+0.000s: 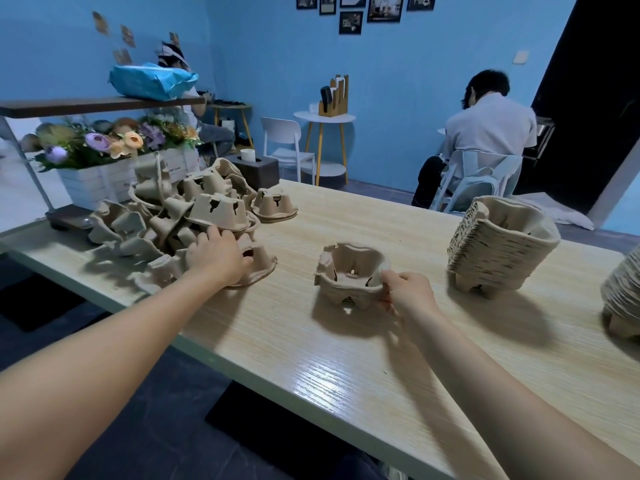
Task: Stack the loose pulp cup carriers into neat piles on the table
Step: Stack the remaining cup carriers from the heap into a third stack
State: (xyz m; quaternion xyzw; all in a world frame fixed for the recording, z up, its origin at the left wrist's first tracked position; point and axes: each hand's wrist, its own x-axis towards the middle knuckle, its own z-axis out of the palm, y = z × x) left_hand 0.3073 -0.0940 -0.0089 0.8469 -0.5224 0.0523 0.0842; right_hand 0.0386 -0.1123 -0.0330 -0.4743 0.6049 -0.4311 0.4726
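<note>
Pulp carriers: one tall finished pile [502, 251] on the surface, another at the right edge [623, 299]. Right hand [408, 292] pinches the rim of a short new stack [349, 275]; left hand [216, 254] grips a carrier in the loose heap [180, 216]. Roughly halfway; many left.

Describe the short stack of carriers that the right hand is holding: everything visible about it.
The short stack of carriers is a few beige moulded-pulp cup carriers nested together, cups opening upward, with dark slits in the cup walls and scalloped feet below. It stands upright on the wooden table, between the loose heap and the tall stack. Its far left corner looks ragged and slightly misaligned. The right hand grips its near right rim; nothing else touches it.
</note>
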